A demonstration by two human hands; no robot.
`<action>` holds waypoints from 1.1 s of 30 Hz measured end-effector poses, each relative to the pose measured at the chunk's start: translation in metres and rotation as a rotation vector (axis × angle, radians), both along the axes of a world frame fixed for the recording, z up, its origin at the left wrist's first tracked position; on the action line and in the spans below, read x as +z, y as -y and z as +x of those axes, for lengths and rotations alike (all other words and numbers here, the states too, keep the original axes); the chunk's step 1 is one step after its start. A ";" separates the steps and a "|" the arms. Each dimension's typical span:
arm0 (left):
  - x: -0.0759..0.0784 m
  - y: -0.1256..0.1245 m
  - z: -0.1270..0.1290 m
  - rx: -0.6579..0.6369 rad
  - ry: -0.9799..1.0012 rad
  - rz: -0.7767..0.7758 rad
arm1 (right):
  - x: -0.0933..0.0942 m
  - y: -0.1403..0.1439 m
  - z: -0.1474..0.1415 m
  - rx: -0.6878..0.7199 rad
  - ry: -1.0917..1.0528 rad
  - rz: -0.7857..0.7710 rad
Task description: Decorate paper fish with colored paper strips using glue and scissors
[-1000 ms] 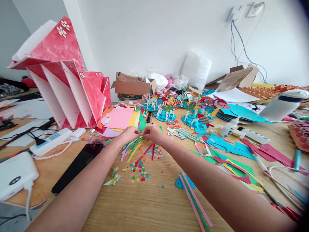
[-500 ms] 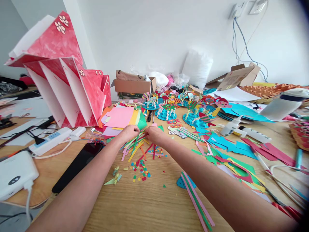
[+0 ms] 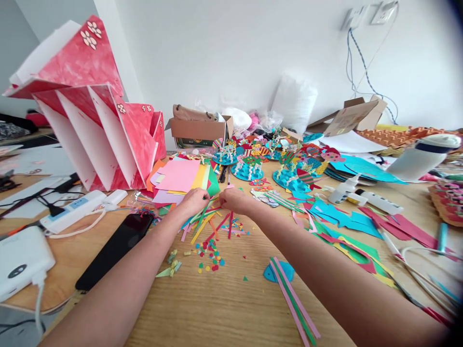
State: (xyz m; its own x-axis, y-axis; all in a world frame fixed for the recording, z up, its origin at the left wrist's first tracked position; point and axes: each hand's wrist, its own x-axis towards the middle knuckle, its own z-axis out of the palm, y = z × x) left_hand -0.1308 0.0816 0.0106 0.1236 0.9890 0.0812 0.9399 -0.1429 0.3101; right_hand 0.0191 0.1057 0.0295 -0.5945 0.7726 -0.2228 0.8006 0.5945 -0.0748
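The left hand and right hand meet over the paper strips on the table. The phone lies left of them, the cardboard box behind.

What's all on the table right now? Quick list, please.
paper strips: many, mixed colours, under both hands
strips: few, pink and green, near edge
confetti scraps: many, mixed
paper sheets: stack, pink on top, behind the hands
folded card structure: one, red and white, far left
cardboard box: one, brown, at the wall
glue bottle: one, white, right
phone: one, black, left
power strip: one, white, left
left hand: pinching strips
right hand: pinching strips
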 end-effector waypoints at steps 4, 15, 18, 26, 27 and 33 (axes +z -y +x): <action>0.003 0.004 0.002 -0.023 -0.025 0.009 | 0.003 0.004 -0.002 -0.031 -0.035 -0.036; 0.005 0.004 0.002 -0.090 0.019 0.082 | 0.010 -0.003 0.010 -0.159 -0.342 -0.259; 0.005 0.006 0.004 -0.120 0.048 0.122 | 0.006 0.000 0.011 -0.234 -0.474 -0.345; -0.001 0.009 0.006 -0.190 0.051 0.150 | 0.008 0.007 0.017 -0.353 -0.719 -0.499; -0.003 0.008 0.006 -0.183 0.045 0.150 | 0.009 0.007 0.018 -0.361 -0.739 -0.507; -0.013 0.003 0.005 -0.213 0.027 0.152 | 0.012 0.007 0.031 -0.404 -0.887 -0.476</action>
State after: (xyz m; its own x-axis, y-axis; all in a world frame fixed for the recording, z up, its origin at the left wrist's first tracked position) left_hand -0.1255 0.0787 -0.0021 0.3232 0.9173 0.2326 0.8756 -0.3831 0.2943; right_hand 0.0504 0.0992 0.0418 -0.4127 0.8952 -0.1681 0.4779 0.0557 -0.8767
